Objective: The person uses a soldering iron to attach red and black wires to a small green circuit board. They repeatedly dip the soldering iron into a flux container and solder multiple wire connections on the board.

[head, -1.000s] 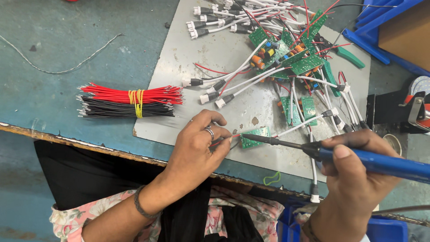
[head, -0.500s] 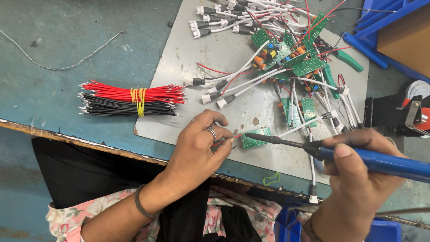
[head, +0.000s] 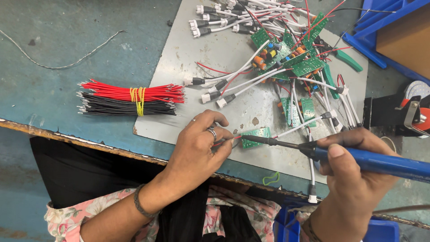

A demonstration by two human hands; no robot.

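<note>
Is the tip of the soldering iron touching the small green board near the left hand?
Touching. In the head view, the soldering iron tip lies on the left edge of the green board, with no gap visible, beside the left hand fingertips.

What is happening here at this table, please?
A person is soldering. The right hand grips a blue-handled soldering iron, its tip on a small green circuit board lying on a grey sheet. The left hand pinches a thin red wire at the board's edge. A bundle of red and black wires tied with yellow band lies to the left; a pile of wired green boards lies behind.
</note>
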